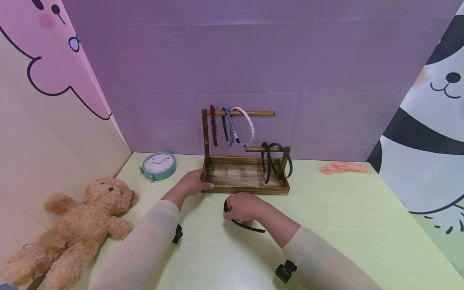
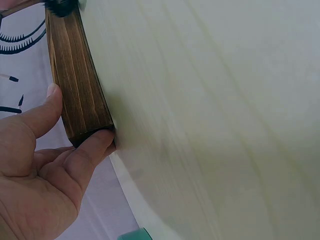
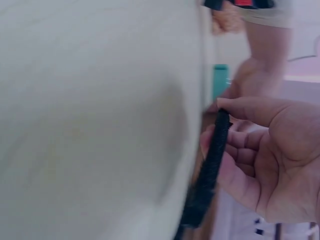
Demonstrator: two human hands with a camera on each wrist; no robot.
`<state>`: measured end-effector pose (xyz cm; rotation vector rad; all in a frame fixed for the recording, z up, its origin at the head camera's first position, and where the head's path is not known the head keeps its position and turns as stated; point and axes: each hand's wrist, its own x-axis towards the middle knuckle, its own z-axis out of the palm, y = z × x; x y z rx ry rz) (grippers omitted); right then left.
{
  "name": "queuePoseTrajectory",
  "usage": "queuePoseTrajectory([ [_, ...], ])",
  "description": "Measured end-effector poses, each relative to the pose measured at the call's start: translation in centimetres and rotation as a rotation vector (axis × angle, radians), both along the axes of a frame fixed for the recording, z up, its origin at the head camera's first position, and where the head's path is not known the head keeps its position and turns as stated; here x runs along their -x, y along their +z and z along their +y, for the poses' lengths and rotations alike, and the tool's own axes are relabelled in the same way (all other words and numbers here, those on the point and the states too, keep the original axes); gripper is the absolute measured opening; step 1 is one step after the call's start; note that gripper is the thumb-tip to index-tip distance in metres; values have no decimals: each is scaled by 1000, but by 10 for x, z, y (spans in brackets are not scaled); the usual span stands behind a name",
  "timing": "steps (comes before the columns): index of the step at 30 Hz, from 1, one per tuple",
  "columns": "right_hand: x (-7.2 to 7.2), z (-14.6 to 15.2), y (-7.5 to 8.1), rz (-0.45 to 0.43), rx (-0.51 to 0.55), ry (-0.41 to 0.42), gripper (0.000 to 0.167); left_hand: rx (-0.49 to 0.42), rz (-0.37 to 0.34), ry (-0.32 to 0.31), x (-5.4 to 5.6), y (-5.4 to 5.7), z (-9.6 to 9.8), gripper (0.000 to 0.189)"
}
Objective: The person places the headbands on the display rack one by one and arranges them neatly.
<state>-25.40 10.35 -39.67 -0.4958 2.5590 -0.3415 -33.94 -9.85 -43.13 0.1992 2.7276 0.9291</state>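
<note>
My left hand point(image 1: 191, 183) grips the left end of a wooden headband rack point(image 1: 246, 189). In the left wrist view, the thumb lies along the inner side of the tray wall point(image 2: 77, 75) and the fingers curl round its corner. In front of the rack, close over the table, my right hand point(image 1: 243, 207) pinches a dark headband point(image 3: 210, 160) between thumb and fingers; one end of it point(image 1: 253, 229) sticks out below the hand. Red point(image 1: 213, 125), blue point(image 1: 230, 125) and pale pink point(image 1: 250, 123) headbands hang with a dark one on the upper bar. Black headbands point(image 1: 267, 161) hang on the lower right bar.
A teal clock point(image 1: 158, 165) lies left of the rack, and a brown teddy bear point(image 1: 79, 221) lies at the table's left side. To the right is a pink fringed bundle point(image 1: 344, 167). A purple cloth wall point(image 1: 308, 72) stands behind the table point(image 1: 348, 225).
</note>
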Motion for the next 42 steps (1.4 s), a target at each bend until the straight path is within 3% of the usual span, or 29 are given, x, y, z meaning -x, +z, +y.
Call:
queuePoseTrajectory([
  [13, 0, 40, 54, -156, 327, -29, 16, -11, -22, 18, 0, 1, 1, 84],
  [19, -2, 58, 68, -142, 404, 13, 16, 2, -20, 15, 0, 0, 1, 85],
  [25, -7, 70, 82, -130, 496, -25, 22, 11, -19, 19, -1, 2, 1, 86],
  [36, -17, 100, 116, 4, 640, -40, 30, 15, -35, 39, 1, -2, 2, 86],
  [42, -20, 121, 133, 136, 828, -61, 32, -13, -39, 48, 0, -2, 2, 86],
])
